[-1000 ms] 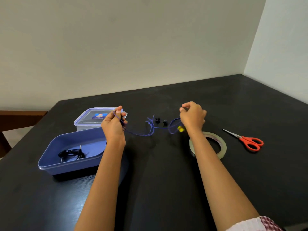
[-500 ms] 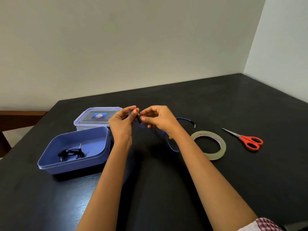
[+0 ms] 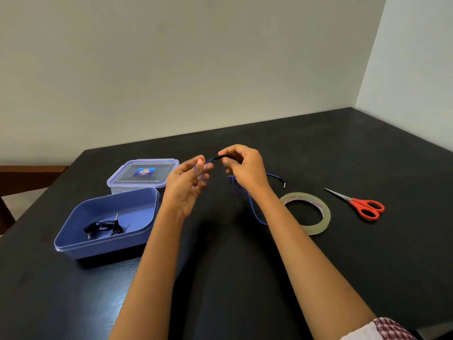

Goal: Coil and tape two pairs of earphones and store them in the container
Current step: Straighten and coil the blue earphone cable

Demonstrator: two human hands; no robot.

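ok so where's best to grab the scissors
The scissors lie flat and closed on the table, blades pointing far-left, red handle loops at the near-right end. Take them by the loops, from above on that side.
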